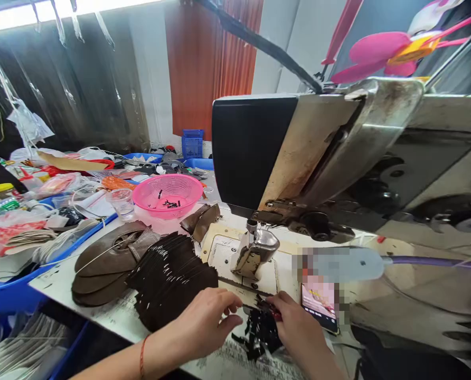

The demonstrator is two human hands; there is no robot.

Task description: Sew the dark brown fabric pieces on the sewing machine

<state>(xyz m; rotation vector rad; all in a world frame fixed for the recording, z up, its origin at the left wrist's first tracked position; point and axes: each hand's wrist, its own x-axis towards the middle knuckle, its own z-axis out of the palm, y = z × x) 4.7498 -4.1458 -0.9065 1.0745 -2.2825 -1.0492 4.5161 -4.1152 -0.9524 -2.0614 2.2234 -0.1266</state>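
My left hand [204, 323], with a red cord on its wrist, is beside a fanned stack of dark brown pieces [170, 282]. Its thumb and fingers are curved but apart, and nothing shows between them. My right hand [299, 327] is closed around a small dark-red-handled tool [275, 313], mostly hidden by the fingers. Under and beside the right fingertips lies a loose heap of small black strips [257, 335]. Just beyond both hands is the sewing machine's metal presser area [257, 248], above its pale bed plate [223, 253].
The sewing machine head [255, 153] fills the right side. Larger brown leather pieces [101, 264] lie left. Behind them are a pink basket [168, 211] holding black bits and a clear plastic cup [121, 203]. A phone [318, 303] lies right, and a blue bin [6, 290] stands far left.
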